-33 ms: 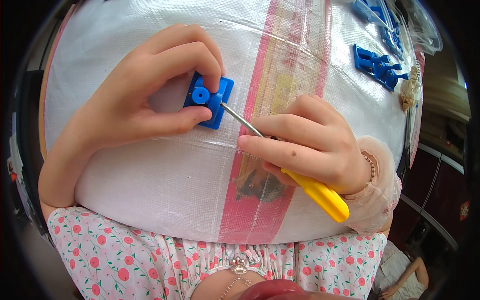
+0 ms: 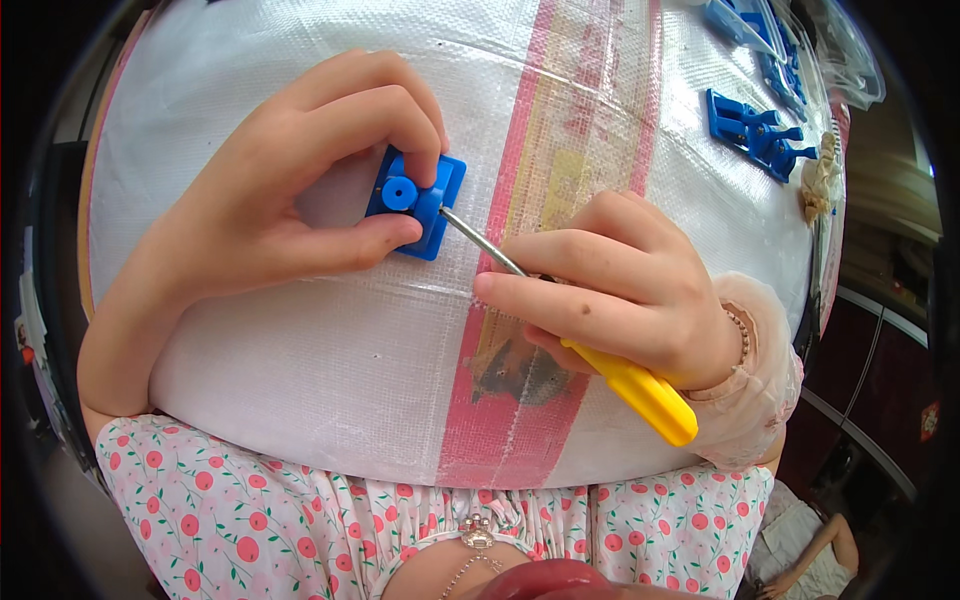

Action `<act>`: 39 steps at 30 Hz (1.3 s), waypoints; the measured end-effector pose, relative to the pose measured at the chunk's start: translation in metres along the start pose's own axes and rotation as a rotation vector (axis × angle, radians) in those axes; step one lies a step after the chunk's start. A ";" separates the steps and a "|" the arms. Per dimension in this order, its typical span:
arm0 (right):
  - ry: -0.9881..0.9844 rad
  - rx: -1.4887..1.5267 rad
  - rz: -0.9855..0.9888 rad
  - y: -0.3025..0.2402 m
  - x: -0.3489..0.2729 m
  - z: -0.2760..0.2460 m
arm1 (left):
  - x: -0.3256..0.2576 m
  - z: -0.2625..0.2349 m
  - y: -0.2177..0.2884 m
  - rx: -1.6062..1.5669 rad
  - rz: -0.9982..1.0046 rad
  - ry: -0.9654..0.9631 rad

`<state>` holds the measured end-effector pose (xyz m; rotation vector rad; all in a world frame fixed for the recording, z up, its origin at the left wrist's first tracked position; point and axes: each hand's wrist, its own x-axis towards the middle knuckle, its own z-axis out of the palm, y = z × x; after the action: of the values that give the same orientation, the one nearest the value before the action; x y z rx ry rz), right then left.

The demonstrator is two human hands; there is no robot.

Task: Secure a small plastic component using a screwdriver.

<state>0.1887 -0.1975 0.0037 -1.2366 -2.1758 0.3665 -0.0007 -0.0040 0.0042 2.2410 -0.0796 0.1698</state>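
My left hand (image 2: 335, 165) grips a small blue plastic part (image 2: 431, 230) with a rectangular base and a round knob that has a hole in its centre. The forefinger rests on top and the thumb presses from the near side. My right hand (image 2: 610, 285) is closed around a screwdriver (image 2: 640, 395) with a yellow handle and a metal shaft. Its tip touches the right side of the blue part, and the contact point is too small to make out fully. Fingers cover some of the handle and some of the part.
The table cover (image 2: 300, 375) is white woven plastic with a pink and yellow stripe. At the far right lies another blue part (image 2: 755, 130) with several posts. More blue pieces (image 2: 780, 60) and a clear plastic bag (image 2: 845, 50) sit beyond it. Another person (image 2: 805, 550) shows at the lower right.
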 end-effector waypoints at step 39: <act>0.007 0.017 0.001 0.003 -0.003 0.000 | 0.002 0.001 -0.004 0.046 0.044 -0.001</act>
<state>0.1923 -0.1980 0.0013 -1.2283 -2.1621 0.3796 0.0019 -0.0023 0.0008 2.2862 -0.1268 0.1956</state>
